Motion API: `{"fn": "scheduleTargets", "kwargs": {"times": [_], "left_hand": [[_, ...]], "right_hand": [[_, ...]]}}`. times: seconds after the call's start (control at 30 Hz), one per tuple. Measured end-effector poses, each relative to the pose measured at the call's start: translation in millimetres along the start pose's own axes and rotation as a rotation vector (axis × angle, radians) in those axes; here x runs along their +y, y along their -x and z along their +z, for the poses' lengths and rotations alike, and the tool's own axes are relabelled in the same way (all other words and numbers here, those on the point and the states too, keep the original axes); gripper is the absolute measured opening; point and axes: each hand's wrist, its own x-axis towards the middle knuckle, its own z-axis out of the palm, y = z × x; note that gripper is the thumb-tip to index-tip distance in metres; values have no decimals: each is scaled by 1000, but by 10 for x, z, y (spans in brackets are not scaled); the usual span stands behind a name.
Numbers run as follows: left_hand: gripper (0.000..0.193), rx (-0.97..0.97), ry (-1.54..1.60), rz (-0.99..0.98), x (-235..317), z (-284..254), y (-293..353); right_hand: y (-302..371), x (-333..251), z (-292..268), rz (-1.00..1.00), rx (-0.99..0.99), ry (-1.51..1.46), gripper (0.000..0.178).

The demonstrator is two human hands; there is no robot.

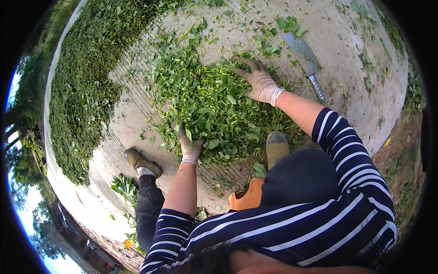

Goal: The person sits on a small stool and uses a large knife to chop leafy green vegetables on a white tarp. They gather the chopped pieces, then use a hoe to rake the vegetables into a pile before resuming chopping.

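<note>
A heap of chopped green leaves and stems (pixel 205 98) lies on the concrete in front of me. My gloved right hand (pixel 261 83) rests on the heap's upper right side, its fingers spread. At the near left edge my gloved left hand (pixel 186 145) presses into the leaves, fingers stretched out and partly covered by them. Both gloves are pale and darker at the fingers. To the right of the heap lies a broad-bladed knife (pixel 302 55), its handle toward me, touched by neither hand.
A large spread of chopped greens (pixel 86 91) covers the concrete (pixel 132 116) at the left. My boots (pixel 277 148) stand at the heap's near side. An orange plastic seat (pixel 250 195) shows beneath me. Whole leaves (pixel 124 188) lie near my left leg. Bare soil (pixel 404 160) borders the right.
</note>
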Motion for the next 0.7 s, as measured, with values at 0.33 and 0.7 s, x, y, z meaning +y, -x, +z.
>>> {"fn": "scheduleTargets", "kwargs": {"times": [0.33, 0.7], "left_hand": [[77, -195, -259, 70, 560, 197, -222], [66, 55, 573, -226, -247, 177, -119]], "right_hand": [[-75, -648, 313, -355, -157, -367, 41], [10, -643, 333, -251, -178, -259, 45]]}}
